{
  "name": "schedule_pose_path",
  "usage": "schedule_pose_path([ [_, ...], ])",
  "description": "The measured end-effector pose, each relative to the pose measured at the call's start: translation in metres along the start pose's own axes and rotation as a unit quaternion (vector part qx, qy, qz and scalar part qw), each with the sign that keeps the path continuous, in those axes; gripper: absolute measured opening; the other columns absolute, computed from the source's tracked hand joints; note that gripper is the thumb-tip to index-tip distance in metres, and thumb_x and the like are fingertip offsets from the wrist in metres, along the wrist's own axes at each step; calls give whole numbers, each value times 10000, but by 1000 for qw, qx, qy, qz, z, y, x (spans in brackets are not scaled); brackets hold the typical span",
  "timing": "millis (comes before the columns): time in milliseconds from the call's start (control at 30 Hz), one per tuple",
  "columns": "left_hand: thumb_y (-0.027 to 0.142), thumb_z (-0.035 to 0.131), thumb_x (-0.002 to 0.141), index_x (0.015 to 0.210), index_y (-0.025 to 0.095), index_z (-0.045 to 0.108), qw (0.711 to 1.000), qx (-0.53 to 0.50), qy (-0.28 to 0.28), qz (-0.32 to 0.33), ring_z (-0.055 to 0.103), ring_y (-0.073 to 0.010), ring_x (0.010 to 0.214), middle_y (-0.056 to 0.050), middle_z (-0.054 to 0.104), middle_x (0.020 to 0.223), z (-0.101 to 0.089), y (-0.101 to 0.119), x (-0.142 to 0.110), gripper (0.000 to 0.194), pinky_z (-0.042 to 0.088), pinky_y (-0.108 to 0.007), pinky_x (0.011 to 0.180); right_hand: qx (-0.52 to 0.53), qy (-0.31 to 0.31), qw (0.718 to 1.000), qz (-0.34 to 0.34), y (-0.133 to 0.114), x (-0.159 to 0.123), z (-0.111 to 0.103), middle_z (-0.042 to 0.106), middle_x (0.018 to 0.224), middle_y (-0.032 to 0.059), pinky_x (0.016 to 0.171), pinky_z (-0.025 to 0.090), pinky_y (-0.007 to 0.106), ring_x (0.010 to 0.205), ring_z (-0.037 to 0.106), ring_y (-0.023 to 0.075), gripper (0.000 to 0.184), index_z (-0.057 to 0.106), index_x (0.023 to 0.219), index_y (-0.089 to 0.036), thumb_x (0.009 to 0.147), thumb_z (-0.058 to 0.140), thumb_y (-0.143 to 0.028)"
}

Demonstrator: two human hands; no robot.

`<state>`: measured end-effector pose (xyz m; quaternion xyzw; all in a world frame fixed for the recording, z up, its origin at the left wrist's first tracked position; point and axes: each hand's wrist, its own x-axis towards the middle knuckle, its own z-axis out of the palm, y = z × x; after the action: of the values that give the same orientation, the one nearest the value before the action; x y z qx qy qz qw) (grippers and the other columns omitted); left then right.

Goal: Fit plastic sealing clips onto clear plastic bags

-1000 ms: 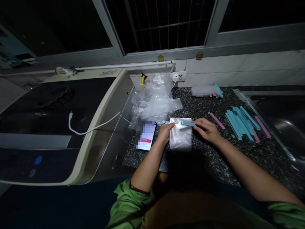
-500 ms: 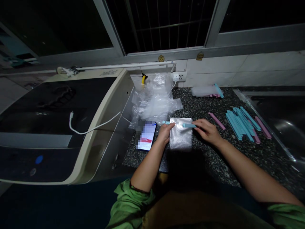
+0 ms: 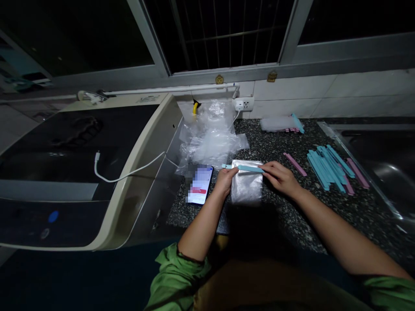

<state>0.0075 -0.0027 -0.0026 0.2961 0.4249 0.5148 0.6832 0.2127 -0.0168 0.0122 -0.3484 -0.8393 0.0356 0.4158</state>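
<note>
A: Grip state, both hands?
B: Left hand (image 3: 225,180): grip clamped on the upper left side of a clear, flat, rectangular plastic bag (image 3: 246,190), thumb on top. Right hand (image 3: 281,176): fingertips pinching the right end of a slim light-blue plastic strip (image 3: 251,169).
A: Strip vs bag?
B: Strip lies across the bag's upper part, its left end at the left thumb. A short light-blue end (image 3: 226,166) pokes out past the left hand. Can't tell if it's the same piece.
A: Bag location?
B: Between the hands, toward the front edge of the black speckled stone worktop (image 3: 275,144).
A: Around it?
B: Lit phone (image 3: 201,192) just left of the left hand. Crumpled clear plastic bags (image 3: 212,142) behind the phone, beside the cream-and-black boxy machine (image 3: 129,190).
A: Right side?
B: Pile of flat light-blue strips (image 3: 324,168), some pink mixed in, near the dark metal sink (image 3: 382,160). Single straight pink strip (image 3: 295,164) left of the pile. Translucent whitish packet (image 3: 275,124) at the worktop's back edge, by the tiled wall (image 3: 288,101).
</note>
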Motion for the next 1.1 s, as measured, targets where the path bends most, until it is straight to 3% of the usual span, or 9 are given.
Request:
schedule_pose_path([
  [633, 256, 735, 525, 616, 147, 684, 996, 70, 23, 48, 550, -150, 626, 3, 642, 597, 4, 3, -4, 151, 394, -240, 627, -24, -13, 999, 16, 6, -2, 5, 662, 911, 82, 733, 553, 338, 822, 635, 178, 244, 654, 1052, -228, 860, 503, -237],
  [1100, 277, 724, 524, 637, 159, 680, 997, 49, -26, 51, 569, -171, 670, -11, 667, 645, 2, 1, -2, 169, 406, -254, 660, -26, -7, 999, 29, 5, -1, 5, 647, 865, 74, 711, 550, 321, 790, 633, 171, 223, 664, 1019, -220, 852, 516, -234],
])
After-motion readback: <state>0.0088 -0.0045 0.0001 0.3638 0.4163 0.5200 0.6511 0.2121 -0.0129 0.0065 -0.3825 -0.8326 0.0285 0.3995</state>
